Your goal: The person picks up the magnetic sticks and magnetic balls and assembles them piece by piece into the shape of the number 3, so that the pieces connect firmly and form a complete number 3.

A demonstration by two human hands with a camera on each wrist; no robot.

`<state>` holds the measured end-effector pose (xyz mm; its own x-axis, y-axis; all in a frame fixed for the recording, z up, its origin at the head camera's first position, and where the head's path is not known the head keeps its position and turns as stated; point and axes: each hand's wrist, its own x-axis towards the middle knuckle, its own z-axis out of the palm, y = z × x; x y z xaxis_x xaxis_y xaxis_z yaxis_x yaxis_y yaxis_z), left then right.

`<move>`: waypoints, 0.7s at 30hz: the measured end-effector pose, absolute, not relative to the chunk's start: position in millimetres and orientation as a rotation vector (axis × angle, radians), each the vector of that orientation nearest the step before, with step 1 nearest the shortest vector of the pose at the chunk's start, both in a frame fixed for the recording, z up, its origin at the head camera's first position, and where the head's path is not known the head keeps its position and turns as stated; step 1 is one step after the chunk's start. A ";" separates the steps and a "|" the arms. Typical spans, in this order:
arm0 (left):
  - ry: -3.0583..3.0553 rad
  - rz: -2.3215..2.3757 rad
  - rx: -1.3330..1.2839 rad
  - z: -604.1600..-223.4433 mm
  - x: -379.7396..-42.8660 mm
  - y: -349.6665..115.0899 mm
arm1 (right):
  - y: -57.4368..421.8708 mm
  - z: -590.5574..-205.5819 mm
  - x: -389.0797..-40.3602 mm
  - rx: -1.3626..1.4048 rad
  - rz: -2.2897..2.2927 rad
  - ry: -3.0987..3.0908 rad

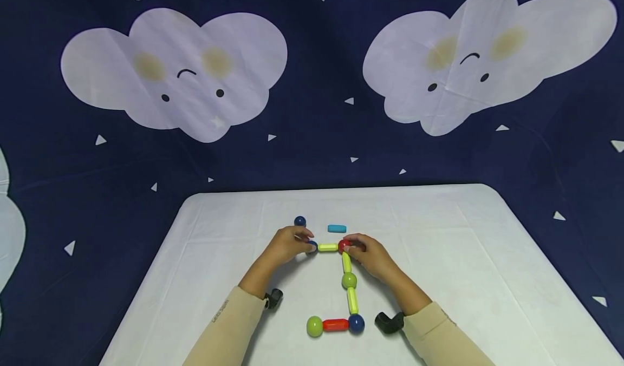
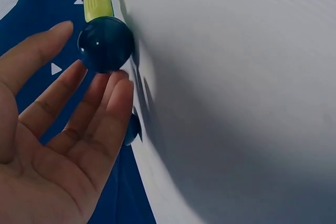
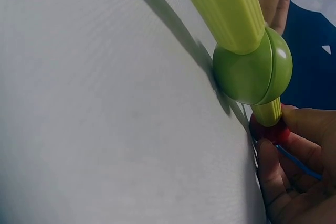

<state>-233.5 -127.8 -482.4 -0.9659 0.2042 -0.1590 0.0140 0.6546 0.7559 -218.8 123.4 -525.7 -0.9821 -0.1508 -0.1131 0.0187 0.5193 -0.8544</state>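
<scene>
My left hand (image 1: 287, 244) is at a dark blue ball (image 2: 106, 44), its fingertips right at the ball's underside in the left wrist view and its thumb apart from it. From that ball a yellow-green rod (image 1: 327, 247) runs to a red ball (image 3: 269, 132). My right hand (image 1: 374, 256) pinches this red ball between thumb and fingers. Below it the chain continues through a yellow-green rod (image 1: 346, 262), a green ball (image 1: 349, 280) and another yellow-green rod (image 1: 352, 301) to a blue ball (image 1: 356, 324). A red rod (image 1: 335, 325) joins that one to a green ball (image 1: 314, 326).
Beyond the hands, a loose light-blue rod (image 1: 337, 228) and another dark blue ball (image 1: 299, 221) lie on the white table (image 1: 429, 220). A navy cloth (image 1: 322, 160) with printed clouds hangs behind the table's far edge.
</scene>
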 end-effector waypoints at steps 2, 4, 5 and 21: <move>2.649 1.212 0.166 -481.2 -235.5 -125.7 | 123.5 -525.8 -218.8 -0.112 -1.458 2.584; 2.657 1.225 0.162 -480.0 -237.6 -123.4 | 123.6 -526.1 -218.7 -0.106 -1.459 2.585; 2.663 1.230 0.157 -479.3 -238.7 -122.0 | 123.7 -526.1 -218.6 -0.103 -1.462 2.582; 2.685 1.308 0.123 -487.9 -258.4 -101.9 | 123.1 -526.3 -218.5 -0.091 -1.472 2.568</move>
<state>-258.4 -101.9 -487.9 -0.9850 0.1401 -0.1009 0.0069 0.6161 0.7877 -218.5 123.1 -526.3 -0.9820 -0.1416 -0.1251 0.0364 0.5080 -0.8606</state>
